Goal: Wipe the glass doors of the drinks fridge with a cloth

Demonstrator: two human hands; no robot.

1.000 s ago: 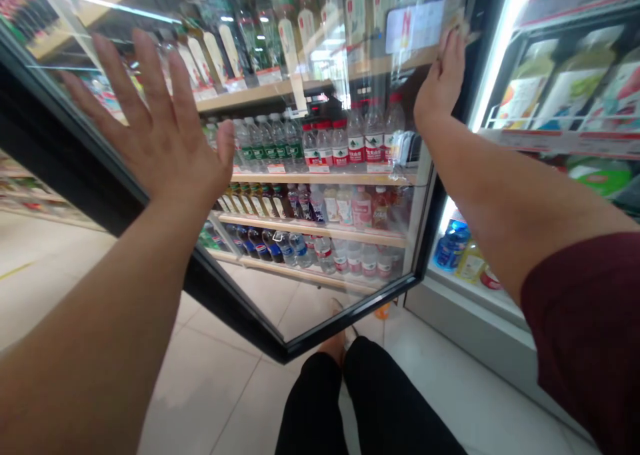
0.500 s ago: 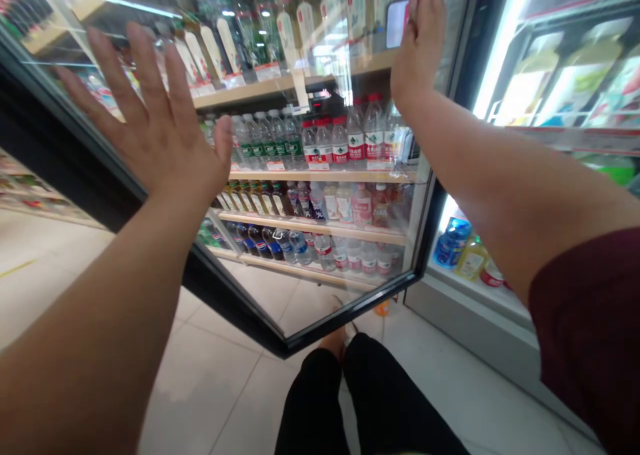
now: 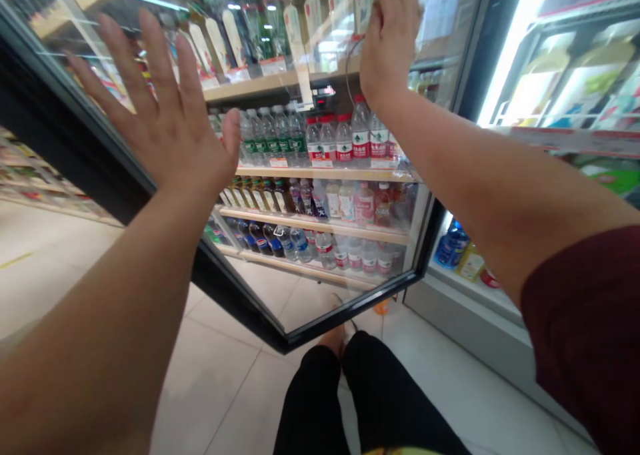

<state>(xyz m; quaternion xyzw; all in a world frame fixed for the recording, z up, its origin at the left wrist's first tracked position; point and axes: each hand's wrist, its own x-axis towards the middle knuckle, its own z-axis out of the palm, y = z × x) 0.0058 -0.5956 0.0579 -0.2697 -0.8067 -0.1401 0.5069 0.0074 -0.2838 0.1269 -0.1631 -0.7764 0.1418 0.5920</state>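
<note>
An open glass cooler door [image 3: 320, 303] with a black frame stands before me. My left hand [image 3: 173, 125] has its fingers spread wide and its palm toward the glass, near the dark frame edge; it seems to rest on the pane. Higher up and to the right, my right hand [image 3: 393, 48] lies along the glass with its fingers stretched upward and close together. The top of the view cuts off its fingertips. No object shows in either hand.
Beyond the pane, shelves hold red-labelled water bottles [image 3: 361, 135], green-labelled bottles [image 3: 270, 135] and dark cola bottles [image 3: 257, 238]. At right is the lit cooler [image 3: 465, 311] with drinks inside. A person's foot [image 3: 334, 338] is by the door's lower corner, on the tiled floor [image 3: 225, 375].
My right hand has slid left across the glass. The left hand has shifted slightly right and stays spread. In view, the door has barely moved.
</note>
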